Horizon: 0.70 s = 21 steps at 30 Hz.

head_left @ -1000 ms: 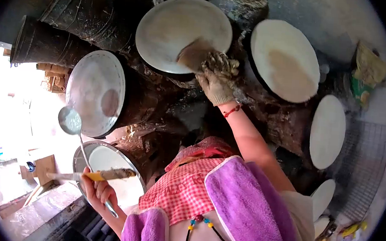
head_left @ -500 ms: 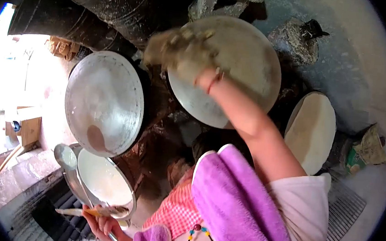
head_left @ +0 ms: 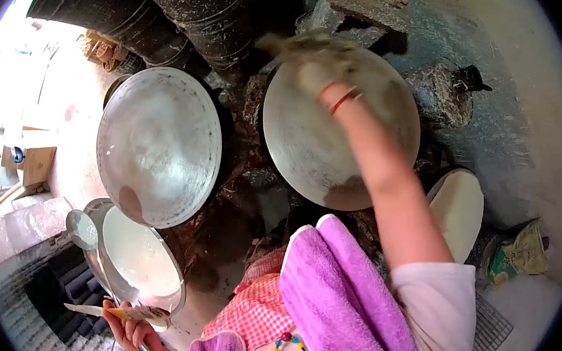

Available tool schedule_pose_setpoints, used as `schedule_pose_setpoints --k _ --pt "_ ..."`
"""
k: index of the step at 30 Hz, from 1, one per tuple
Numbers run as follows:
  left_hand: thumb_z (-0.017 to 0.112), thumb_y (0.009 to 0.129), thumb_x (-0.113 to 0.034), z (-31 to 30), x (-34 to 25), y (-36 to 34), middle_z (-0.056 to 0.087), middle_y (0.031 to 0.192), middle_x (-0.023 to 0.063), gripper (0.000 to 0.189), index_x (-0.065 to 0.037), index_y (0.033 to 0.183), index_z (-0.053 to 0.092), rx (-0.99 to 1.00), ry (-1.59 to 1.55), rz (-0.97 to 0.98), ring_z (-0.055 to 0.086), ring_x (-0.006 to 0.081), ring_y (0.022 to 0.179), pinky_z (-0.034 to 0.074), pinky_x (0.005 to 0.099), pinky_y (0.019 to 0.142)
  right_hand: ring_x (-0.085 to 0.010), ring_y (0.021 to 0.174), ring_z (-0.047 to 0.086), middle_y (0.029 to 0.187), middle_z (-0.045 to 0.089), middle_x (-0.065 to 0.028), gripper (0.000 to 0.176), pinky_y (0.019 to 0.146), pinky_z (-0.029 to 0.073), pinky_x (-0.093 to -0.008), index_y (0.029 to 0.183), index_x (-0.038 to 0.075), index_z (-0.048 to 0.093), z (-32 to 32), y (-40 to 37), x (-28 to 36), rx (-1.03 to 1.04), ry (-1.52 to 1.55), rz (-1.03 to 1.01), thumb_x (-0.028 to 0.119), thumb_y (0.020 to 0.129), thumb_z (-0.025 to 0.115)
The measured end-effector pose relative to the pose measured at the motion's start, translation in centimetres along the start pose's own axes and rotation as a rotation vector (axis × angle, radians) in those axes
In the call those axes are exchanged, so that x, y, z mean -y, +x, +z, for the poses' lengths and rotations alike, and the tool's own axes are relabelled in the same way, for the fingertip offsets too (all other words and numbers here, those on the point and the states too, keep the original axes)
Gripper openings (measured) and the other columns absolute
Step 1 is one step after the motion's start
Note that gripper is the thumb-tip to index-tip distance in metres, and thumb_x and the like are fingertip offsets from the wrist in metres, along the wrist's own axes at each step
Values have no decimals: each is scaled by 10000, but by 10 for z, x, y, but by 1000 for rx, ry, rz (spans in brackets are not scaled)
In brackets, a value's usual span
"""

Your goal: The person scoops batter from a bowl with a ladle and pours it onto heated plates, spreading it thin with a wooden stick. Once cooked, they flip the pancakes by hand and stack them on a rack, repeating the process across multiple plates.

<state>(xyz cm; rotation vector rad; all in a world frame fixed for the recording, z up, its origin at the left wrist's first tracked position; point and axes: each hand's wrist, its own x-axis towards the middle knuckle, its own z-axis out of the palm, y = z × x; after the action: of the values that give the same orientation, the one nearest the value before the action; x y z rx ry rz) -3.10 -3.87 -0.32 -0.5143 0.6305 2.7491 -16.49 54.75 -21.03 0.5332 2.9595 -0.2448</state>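
My right hand (head_left: pixel 313 78) has swept from the near edge to the far part of the round pan (head_left: pixel 343 147), shifting work there, its grip too blurred to tell, while my left hand (head_left: pixel 130 335) clasps ladle (head_left: pixel 81 228) and scraper (head_left: pixel 120 313).

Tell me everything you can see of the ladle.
The ladle is grey, shiny and metal-looking, its round bowl marked whitish inside. The bowl shows beside the basin of white liquid; the long, thin handle slants down into the left hand and emerges below. The same hand holds a flat tool across it; whether the two touch is unclear.
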Motion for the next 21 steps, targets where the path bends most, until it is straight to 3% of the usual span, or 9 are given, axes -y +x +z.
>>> schedule_pose_setpoints --k 3,6,8,9,10,11,13,17,21 --pt "378 1015 -270 13 11 12 480 949 164 386 -24 1297 472 -53 -43 48 311 42 430 319 175 358 -362 1262 391 1352 464 -130 398 1064 251 -570 1230 206 568 -33 -145 99 -312 -57 -502 406 890 513" --pt "378 1016 -254 14 9 23 345 808 63 387 14 1280 469 30 -162 -46 308 49 433 307 185 363 -318 1290 372 1387 420 -101 490 1080 239 -548 1300 245 504 -22 -274 59 -237 219 -382 379 838 596" --pt "381 1014 -243 12 10 25 353 818 61 383 16 1284 463 46 -180 -39 309 51 428 317 200 363 -364 1317 327 1420 358 -181 557 1110 200 -506 1388 47 363 8 -307 -12 -34 -590 33 277 900 503" --pt "382 1014 -243 11 12 23 349 811 58 385 17 1288 458 45 -182 -26 308 52 424 319 204 362 -382 1357 257 1457 291 -211 525 1121 181 -490 1416 26 312 4 -286 -54 -159 -75 270 232 943 407" --pt "382 1014 -243 10 12 18 349 811 58 385 17 1288 458 41 -182 -13 308 52 424 319 204 362 -417 1353 240 1476 270 -193 528 1105 205 -490 1437 61 286 19 -269 -116 -20 -687 107 296 969 356" --pt "385 1013 -245 7 13 13 345 806 56 387 17 1287 459 59 -204 -21 307 50 422 321 203 362 -409 1335 282 1477 285 -169 558 1085 244 -498 1449 133 287 17 -227 -141 -390 -81 241 417 970 322" --pt "407 1005 -245 6 17 -2 351 785 33 379 12 1272 489 71 -248 -32 318 53 425 314 200 366 -381 1332 301 1466 319 -142 600 1086 251 -486 1433 199 332 -5 -124 -151 -282 -5 335 545 943 307" --pt "391 1009 -241 -4 12 -24 397 809 80 380 2 1295 448 77 -238 64 339 50 437 354 200 391 -360 1317 341 1435 378 -126 633 1083 252 -502 1424 208 348 -24 -49 -6 63 0 169 589 918 327" --pt "385 1010 -272 -27 -20 -24 505 950 209 404 18 1275 482 71 -204 125 351 38 434 374 178 353 -350 1278 389 1363 475 -98 470 1083 246 -519 1342 224 490 -28 -186 102 -320 -176 -381 409 910 481"
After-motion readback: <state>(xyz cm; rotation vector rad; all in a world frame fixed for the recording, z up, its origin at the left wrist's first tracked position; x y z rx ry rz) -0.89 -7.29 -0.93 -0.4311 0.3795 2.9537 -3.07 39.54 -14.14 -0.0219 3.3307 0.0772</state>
